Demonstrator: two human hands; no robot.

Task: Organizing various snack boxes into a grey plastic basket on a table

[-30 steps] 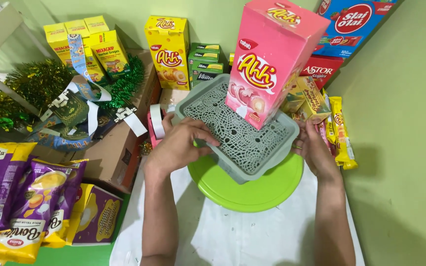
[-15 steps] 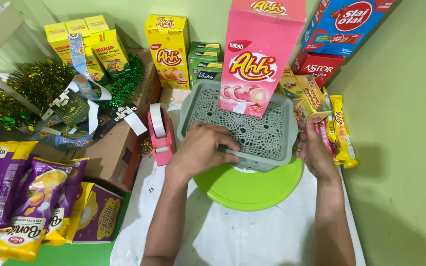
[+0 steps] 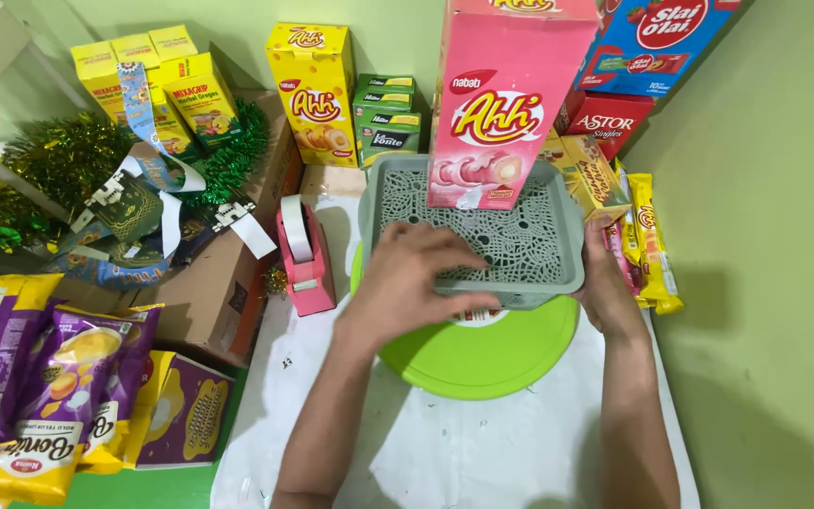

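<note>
a tall pink box (image 3: pixel 511 104) stands upright in the grey basket (image 3: pixel 567 273), with a tall yellow box (image 3: pixel 316 94) and small green boxes (image 3: pixel 385 121) behind to the left. blue (image 3: pixel 657 42) and red (image 3: pixel 605 121) boxes sit at back right, above slim yellow packets (image 3: pixel 650 243). yellow cartons (image 3: pixel 167 80) stand far left, and purple-and-yellow snack bags (image 3: pixel 44 386) lie at lower left.

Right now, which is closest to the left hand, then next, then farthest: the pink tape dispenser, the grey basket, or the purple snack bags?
1. Grey basket, under the left hand.
2. Pink tape dispenser, just to its left.
3. Purple snack bags, far left.
</note>
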